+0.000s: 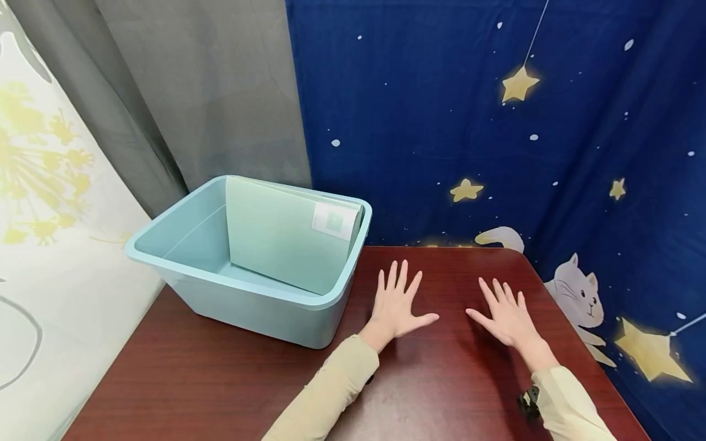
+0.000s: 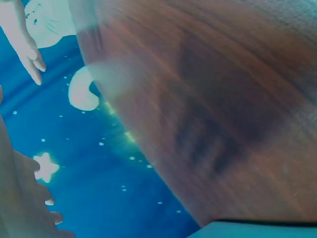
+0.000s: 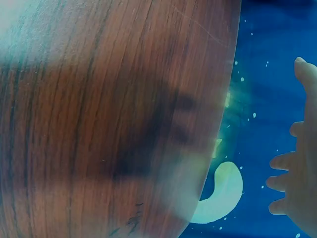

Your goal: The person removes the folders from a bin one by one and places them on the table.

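Note:
Both hands hover palm-down over the dark red wooden table [image 1: 231, 380], fingers spread and nothing held. My left hand [image 1: 396, 306] is just right of a light blue plastic bin [image 1: 265, 315], apart from it. Farther right, my right hand [image 1: 507, 318] is above the table's right side. Inside the bin a pale green folded sheet or folder [image 1: 276, 236] leans upright, with a white label [image 1: 334, 220] near its top right corner. In the left wrist view the left hand [image 2: 25, 193] shows at the left edge; the right wrist view has the right hand [image 3: 302, 163] at its right edge.
Behind the table hangs a dark blue curtain [image 1: 408, 110] with stars and a cat print. A grey curtain [image 1: 220, 92] hangs behind the bin, and a white patterned cloth [image 1: 49, 294] is at the left. A small dark device [image 1: 529, 401] sits under the right wrist.

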A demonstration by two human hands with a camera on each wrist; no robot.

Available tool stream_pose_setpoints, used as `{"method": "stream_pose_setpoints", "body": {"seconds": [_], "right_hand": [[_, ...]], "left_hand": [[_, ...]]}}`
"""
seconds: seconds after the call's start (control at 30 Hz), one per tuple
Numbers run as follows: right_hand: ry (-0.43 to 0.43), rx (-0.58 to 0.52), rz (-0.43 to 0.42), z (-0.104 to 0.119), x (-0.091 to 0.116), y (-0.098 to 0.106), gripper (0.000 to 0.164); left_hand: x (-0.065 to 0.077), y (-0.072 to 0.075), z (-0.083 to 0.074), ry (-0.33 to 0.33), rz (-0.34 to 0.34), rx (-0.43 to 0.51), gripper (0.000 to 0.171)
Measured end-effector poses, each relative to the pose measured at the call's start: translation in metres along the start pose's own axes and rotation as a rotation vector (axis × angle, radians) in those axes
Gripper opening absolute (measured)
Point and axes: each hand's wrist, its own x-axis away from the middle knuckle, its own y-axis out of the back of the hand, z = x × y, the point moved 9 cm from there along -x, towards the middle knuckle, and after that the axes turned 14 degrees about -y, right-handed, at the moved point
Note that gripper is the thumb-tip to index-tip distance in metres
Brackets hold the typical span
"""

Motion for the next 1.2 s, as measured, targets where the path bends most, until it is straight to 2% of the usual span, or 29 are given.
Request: {"method": "stream_pose_setpoints", "body": {"seconds": [0.23,0.5,0.7,0.97,1.2], "right_hand": [[0.017,-0.001,-0.023,0.008,-0.001,0.007,0.083],[0.038,0.005,-0.038,0.014,-0.002,0.01,0.082],[0.043,0.008,-0.039,0.016,-0.002,0.011,0.082],[0.048,0.013,-0.035,0.017,0.0,0.007,0.082],[0.065,0.028,-0.033,0.023,0.0,0.003,0.082]], "left_hand": [[-0.001,0.029,-0.007,-0.072,-0.127,-0.052,0.093],[0.002,0.055,-0.006,-0.113,-0.172,-0.04,0.093],[0.013,0.081,-0.004,-0.153,-0.252,-0.051,0.093],[0.031,0.102,0.002,-0.162,-0.315,-0.049,0.095],[0.048,0.125,0.002,-0.191,-0.406,-0.024,0.094]]}}
